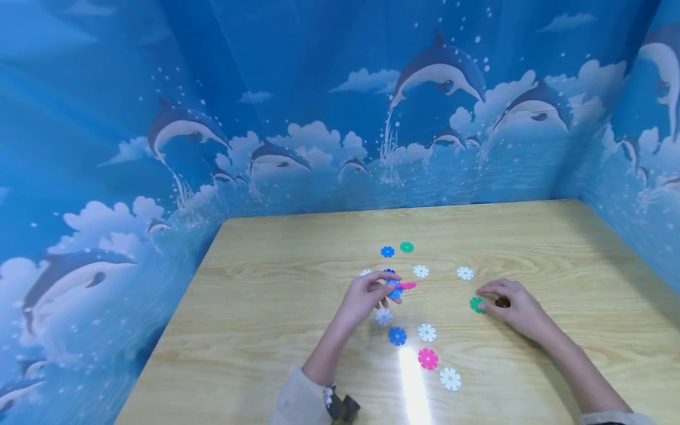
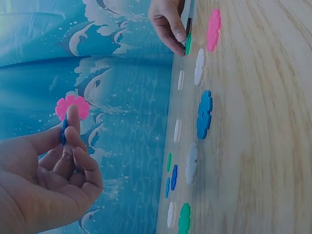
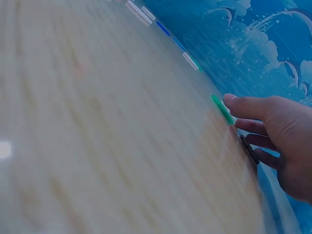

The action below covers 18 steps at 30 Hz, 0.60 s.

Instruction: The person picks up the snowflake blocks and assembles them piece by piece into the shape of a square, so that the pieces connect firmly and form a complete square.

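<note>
In the head view my left hand is raised over the middle of the table, pinching a notched blue plastic disc between thumb and fingers. A notched pink disc stands at an angle against the blue one, past the fingertips. Farther right, my right hand is low at the tabletop. Its thumb and index fingertips are right at the edge of a green disc, which lies flat. Under the other fingers of that hand shows a dark brown disc, partly covered.
Several loose discs lie on the wooden table: a blue disc, a pink disc and a white disc nearer me, a green disc farther back. A dolphin-printed curtain hangs behind the table's far edge.
</note>
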Available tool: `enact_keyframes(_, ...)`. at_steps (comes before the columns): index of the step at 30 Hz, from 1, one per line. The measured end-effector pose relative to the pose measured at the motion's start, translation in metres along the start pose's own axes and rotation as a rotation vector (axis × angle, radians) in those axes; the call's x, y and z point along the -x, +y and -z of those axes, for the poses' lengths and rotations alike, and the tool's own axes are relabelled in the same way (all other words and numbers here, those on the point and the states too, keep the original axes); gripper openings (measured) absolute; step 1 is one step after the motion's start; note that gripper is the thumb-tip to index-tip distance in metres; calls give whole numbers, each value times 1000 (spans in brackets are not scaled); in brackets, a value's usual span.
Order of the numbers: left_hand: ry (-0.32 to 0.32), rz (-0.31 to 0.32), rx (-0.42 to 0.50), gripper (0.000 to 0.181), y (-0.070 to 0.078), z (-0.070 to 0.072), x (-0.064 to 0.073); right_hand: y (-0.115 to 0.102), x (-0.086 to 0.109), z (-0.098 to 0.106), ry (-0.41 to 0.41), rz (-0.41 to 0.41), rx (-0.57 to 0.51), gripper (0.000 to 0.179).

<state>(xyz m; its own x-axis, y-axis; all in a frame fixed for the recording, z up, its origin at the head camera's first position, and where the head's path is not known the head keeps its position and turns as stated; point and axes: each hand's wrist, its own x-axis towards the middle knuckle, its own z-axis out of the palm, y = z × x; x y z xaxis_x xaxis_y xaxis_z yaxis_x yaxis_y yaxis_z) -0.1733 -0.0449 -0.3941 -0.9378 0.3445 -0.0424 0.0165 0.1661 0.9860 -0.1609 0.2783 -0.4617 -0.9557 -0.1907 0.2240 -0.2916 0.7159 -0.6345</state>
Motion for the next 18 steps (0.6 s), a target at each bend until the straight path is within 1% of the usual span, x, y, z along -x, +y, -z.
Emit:
enact_keyframes(2,1,4,-3,21,0,0,0,4,1,-2,-10,-4,-14,35)
enact_keyframes(8,9,5,-1,21,-1,1,-1,10,3,-5,15,66,-6,32)
enact_keyframes(13,8,12,-8,21,-1,1,-1,11,4,-7,31,86,-25,31)
enact_keyframes(15,7,16,-5,21,0,1,-1,10,4,-7,51,80,-31,31)
enact_keyframes(18,8,16,-4,21,0,0,-1,9,5,-6,97,31,-40,28)
